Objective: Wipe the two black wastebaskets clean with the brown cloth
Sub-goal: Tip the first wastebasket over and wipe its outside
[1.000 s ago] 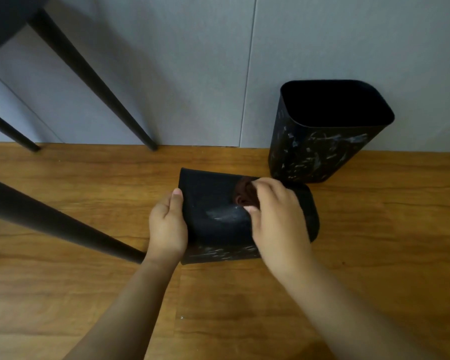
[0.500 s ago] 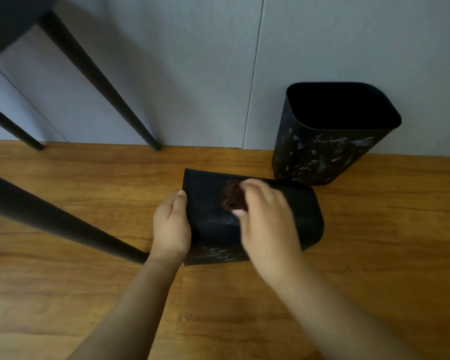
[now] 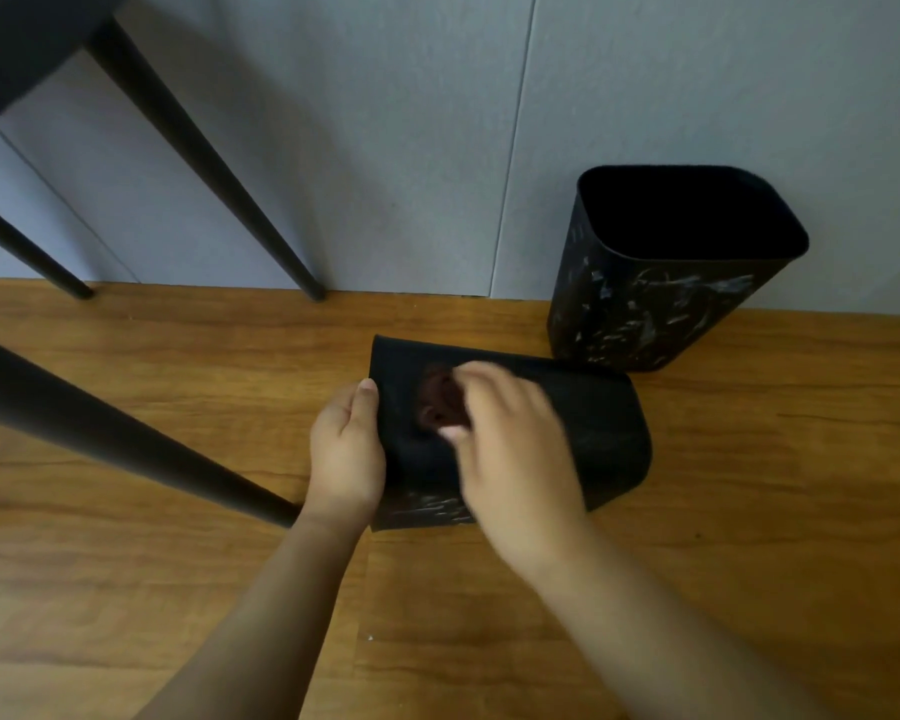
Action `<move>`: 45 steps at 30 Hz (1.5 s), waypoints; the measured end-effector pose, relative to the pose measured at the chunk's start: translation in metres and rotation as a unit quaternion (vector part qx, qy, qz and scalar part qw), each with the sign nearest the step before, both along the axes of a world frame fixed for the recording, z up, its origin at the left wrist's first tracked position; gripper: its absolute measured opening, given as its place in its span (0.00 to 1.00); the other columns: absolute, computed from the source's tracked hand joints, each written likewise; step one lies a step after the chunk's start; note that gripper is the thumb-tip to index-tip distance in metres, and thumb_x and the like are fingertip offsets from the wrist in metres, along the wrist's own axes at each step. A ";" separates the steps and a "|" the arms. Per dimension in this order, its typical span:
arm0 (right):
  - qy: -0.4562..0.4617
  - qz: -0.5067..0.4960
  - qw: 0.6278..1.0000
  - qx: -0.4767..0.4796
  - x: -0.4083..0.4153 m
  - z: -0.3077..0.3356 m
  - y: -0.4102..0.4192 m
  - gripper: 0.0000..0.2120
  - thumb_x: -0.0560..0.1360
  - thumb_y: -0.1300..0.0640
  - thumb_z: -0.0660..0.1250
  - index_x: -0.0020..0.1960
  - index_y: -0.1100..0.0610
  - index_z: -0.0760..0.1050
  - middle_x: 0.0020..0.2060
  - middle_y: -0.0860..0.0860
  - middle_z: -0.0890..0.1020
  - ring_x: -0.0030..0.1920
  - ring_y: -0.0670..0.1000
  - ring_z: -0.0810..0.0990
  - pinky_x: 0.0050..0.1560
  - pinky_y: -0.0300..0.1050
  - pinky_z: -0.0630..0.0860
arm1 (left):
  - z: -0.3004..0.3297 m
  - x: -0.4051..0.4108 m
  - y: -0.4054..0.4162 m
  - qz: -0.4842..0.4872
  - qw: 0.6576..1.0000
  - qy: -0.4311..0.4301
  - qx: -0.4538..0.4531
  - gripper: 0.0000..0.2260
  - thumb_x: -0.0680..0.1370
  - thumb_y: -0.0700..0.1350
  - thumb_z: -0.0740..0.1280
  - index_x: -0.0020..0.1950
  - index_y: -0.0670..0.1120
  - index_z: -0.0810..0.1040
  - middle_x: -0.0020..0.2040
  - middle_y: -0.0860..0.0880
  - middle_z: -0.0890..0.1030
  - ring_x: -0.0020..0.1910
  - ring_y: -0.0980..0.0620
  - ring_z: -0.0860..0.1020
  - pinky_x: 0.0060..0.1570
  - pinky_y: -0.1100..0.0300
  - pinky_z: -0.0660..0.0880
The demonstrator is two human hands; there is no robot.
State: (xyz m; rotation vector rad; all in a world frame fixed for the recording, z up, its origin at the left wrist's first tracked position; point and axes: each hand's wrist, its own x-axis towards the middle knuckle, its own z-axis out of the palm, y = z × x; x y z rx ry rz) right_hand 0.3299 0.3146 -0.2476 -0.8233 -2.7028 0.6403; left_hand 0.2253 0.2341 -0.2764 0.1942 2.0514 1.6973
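Right hand [image 3: 510,449] clutches the brown cloth [image 3: 440,402], pressed on the upturned side of the tipped basket [image 3: 609,433]. Left hand [image 3: 346,454] grips that basket's base end, thumb on top. Basket looks light, stiff, probably slippery: brace it at the base or rim. Cloth soft, bunches easily. Second basket [image 3: 661,314] upright by the wall [image 3: 411,148], far side of the wood floor [image 3: 178,589], streaked white. Dark furniture legs [image 3: 100,433] left.

Wood floor [image 3: 749,485], grey wall [image 3: 385,148], perhaps chair legs [image 3: 193,148]
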 end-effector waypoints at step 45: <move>0.016 -0.102 0.994 0.022 -0.006 -0.007 0.015 0.18 0.76 0.49 0.63 0.64 0.51 0.70 0.58 0.47 0.77 0.58 0.47 0.75 0.60 0.44 0.73 | 0.004 -0.015 -0.006 -0.059 0.998 0.003 -0.023 0.19 0.83 0.52 0.56 0.46 0.40 0.78 0.39 0.45 0.77 0.39 0.48 0.76 0.42 0.56 0.73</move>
